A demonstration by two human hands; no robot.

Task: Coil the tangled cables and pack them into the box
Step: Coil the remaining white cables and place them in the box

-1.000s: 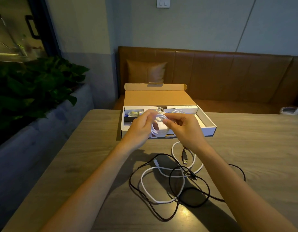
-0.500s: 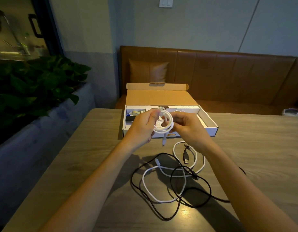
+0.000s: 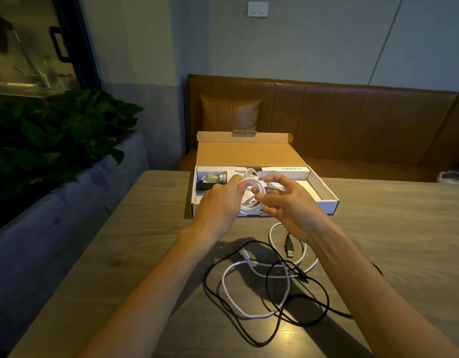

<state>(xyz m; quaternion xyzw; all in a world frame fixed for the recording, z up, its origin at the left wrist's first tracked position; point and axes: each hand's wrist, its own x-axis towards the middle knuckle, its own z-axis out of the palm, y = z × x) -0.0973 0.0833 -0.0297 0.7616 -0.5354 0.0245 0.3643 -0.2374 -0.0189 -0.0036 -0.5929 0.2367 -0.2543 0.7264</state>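
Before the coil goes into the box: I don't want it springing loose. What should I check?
1. Coil wound into a loop: ok.
2. Left hand grips the coil: ok.
3. Right hand holds the coil too: cannot tell.
4. Box open: ok.
5. Free spot in the box: cannot tell, the hands hide it.
6. Other cables coiled: not ok, white cable and black cable lie tangled.
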